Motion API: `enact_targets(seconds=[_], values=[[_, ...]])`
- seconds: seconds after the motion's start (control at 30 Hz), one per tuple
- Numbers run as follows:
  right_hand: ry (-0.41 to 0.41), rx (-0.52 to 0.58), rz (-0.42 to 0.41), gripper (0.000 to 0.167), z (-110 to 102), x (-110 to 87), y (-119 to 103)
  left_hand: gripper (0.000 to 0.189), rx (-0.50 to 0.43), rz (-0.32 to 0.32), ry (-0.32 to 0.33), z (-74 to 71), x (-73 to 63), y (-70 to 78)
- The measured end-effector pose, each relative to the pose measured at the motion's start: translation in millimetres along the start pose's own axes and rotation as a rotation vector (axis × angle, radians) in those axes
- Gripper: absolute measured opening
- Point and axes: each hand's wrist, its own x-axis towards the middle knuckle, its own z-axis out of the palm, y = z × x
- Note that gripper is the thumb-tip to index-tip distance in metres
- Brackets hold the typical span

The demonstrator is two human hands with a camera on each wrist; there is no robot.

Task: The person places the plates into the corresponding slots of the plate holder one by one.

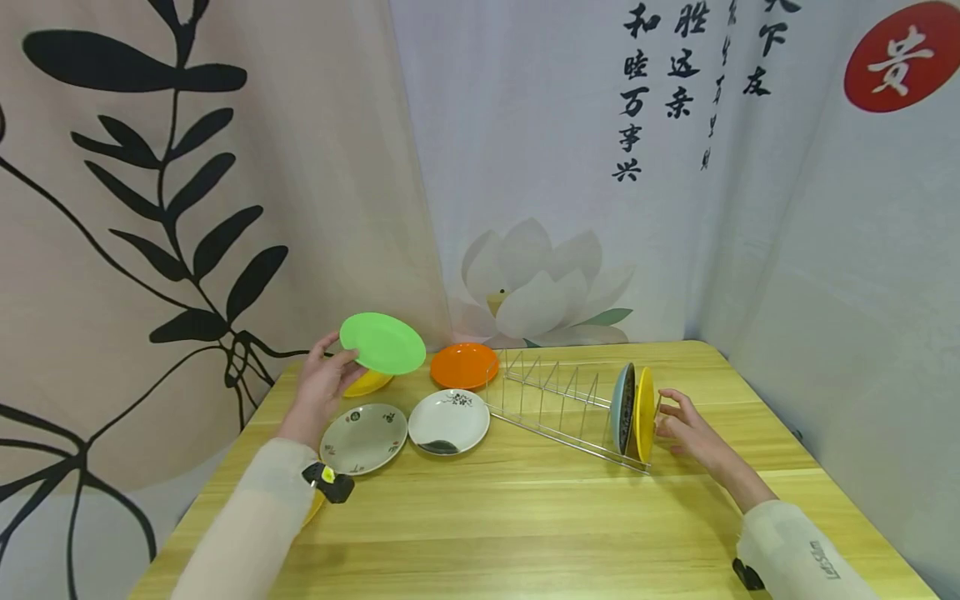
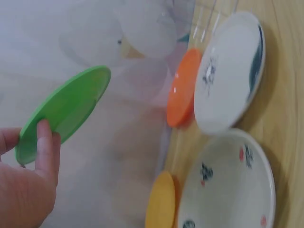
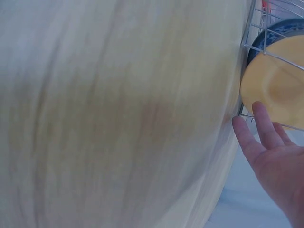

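My left hand (image 1: 318,396) pinches a bright green plate (image 1: 382,342) by its near-left edge, raised above the table's back left. In the left wrist view, the fingers (image 2: 44,142) lie on one face of the green plate (image 2: 71,111), thumb partly out of sight. At the right, my right hand (image 1: 690,429) is beside the end of a wire dish rack (image 1: 570,440), fingers slightly bent. Upright in that end stand a yellow plate (image 1: 644,414) and a blue plate (image 1: 619,408) with a dark patterned face. The right wrist view shows the fingertips close to the yellow plate (image 3: 275,80) and rack wires.
An orange plate (image 1: 465,367) lies at the back of the wooden table (image 1: 540,533). Before it are a white plate (image 1: 453,417) and a flowered plate (image 1: 363,442). A yellow plate (image 1: 367,384) sits under the green one; another yellow edge (image 1: 313,507) shows by the left sleeve.
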Motion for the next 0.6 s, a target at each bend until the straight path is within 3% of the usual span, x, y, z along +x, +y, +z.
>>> enact_targets(seconds=[0.23, 0.6], values=[[0.003, -0.001, -0.002, 0.068, 0, 0.1, 0, 0.064, -0.012, 0.024, -0.061, 35.9, 0.6, -6.8], [-0.001, -0.001, 0.001, 0.069, 0, -0.7, -1, 0.060, -0.082, -0.003, -0.117, 81.9, -0.9, -22.0]])
